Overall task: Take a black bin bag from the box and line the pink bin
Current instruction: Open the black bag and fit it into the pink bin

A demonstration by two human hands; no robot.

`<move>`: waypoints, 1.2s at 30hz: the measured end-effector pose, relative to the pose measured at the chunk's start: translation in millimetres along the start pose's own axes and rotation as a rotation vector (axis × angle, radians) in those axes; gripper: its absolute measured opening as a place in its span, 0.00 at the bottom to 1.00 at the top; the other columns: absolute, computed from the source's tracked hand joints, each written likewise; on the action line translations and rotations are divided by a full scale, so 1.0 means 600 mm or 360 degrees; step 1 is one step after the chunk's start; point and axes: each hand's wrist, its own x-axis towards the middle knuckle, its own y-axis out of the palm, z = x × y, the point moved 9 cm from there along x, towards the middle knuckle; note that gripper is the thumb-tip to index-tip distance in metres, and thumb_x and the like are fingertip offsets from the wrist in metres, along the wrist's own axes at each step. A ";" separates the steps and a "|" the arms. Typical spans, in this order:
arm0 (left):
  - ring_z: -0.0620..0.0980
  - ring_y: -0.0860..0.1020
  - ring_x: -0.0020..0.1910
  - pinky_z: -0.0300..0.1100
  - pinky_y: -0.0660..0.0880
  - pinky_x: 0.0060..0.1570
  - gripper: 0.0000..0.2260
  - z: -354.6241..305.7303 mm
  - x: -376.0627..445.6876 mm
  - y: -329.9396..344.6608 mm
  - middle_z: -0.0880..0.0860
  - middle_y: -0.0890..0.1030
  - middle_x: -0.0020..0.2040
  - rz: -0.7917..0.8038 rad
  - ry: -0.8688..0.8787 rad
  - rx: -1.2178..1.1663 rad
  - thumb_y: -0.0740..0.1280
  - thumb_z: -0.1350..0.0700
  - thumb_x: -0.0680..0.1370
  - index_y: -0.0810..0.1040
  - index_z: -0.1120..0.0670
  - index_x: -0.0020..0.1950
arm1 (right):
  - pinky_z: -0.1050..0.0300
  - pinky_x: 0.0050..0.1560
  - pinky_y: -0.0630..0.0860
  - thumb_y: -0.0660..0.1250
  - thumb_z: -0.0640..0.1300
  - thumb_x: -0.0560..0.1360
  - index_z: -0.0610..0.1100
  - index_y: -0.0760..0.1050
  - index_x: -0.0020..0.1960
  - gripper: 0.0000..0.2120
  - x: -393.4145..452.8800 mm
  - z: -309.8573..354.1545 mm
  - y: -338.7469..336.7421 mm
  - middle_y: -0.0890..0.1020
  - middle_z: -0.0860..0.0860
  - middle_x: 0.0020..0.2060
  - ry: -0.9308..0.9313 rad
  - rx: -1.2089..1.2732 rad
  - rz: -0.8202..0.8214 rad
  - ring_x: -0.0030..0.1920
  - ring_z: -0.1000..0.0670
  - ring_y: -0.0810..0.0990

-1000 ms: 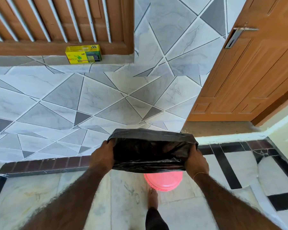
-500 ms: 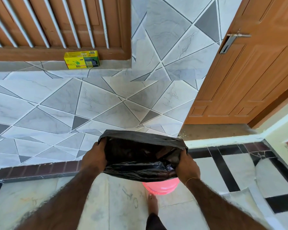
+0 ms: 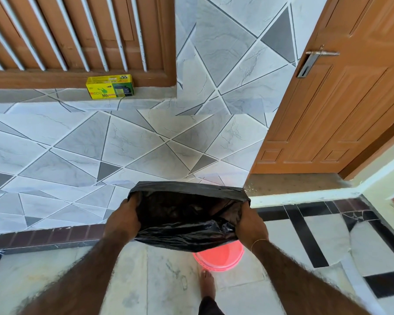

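You are gripping the black bin bag [image 3: 187, 217] with your left hand [image 3: 123, 220] and right hand [image 3: 250, 225], its mouth now stretched wider than a second ago. It is hanging just above the pink bin [image 3: 218, 258], so seating it comes next.

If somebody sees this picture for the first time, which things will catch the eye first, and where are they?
First, the black bin bag at lower centre, held open by the left hand and right hand at its two sides. Just under it glows the pink bin on the floor. Farther back, a yellow box stands on the ledge below the wooden grille.
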 end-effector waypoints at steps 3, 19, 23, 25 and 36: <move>0.63 0.80 0.53 0.55 0.77 0.52 0.23 0.001 -0.005 0.018 0.55 0.78 0.58 0.0037 0.0006 0.0014 0.63 0.57 0.73 0.62 0.47 0.67 | 0.44 0.52 0.77 0.60 0.42 0.77 0.47 0.62 0.69 0.21 -0.003 -0.009 0.005 0.83 0.42 0.54 -0.0021 0.0044 0.0013 0.52 0.36 0.81; 0.59 0.80 0.54 0.51 0.77 0.48 0.33 -0.132 0.027 0.261 0.52 0.76 0.65 0.0575 0.0176 0.0104 0.60 0.63 0.70 0.58 0.44 0.73 | 0.45 0.59 0.76 0.54 0.52 0.77 0.48 0.56 0.71 0.24 0.045 -0.235 0.099 0.80 0.44 0.59 0.0559 0.0015 0.0231 0.56 0.40 0.80; 0.59 0.80 0.52 0.50 0.75 0.44 0.41 -0.173 0.054 0.346 0.50 0.73 0.66 0.0702 0.0185 0.0078 0.61 0.63 0.69 0.45 0.39 0.75 | 0.46 0.54 0.76 0.58 0.50 0.74 0.49 0.48 0.73 0.31 0.077 -0.283 0.150 0.80 0.44 0.56 0.0717 0.0058 0.0312 0.54 0.40 0.80; 0.60 0.80 0.52 0.51 0.75 0.43 0.42 -0.186 0.080 0.381 0.50 0.73 0.68 0.0721 0.0168 0.0070 0.60 0.63 0.69 0.43 0.38 0.75 | 0.46 0.52 0.77 0.58 0.46 0.73 0.48 0.48 0.73 0.32 0.102 -0.308 0.172 0.80 0.44 0.56 0.0804 0.0076 0.0317 0.53 0.40 0.80; 0.59 0.79 0.58 0.54 0.78 0.52 0.30 -0.208 0.192 0.543 0.50 0.72 0.70 0.0823 0.0035 0.0143 0.57 0.58 0.74 0.56 0.40 0.74 | 0.45 0.52 0.77 0.56 0.41 0.71 0.49 0.52 0.71 0.30 0.207 -0.417 0.264 0.79 0.44 0.57 0.1071 0.0110 0.0376 0.53 0.38 0.80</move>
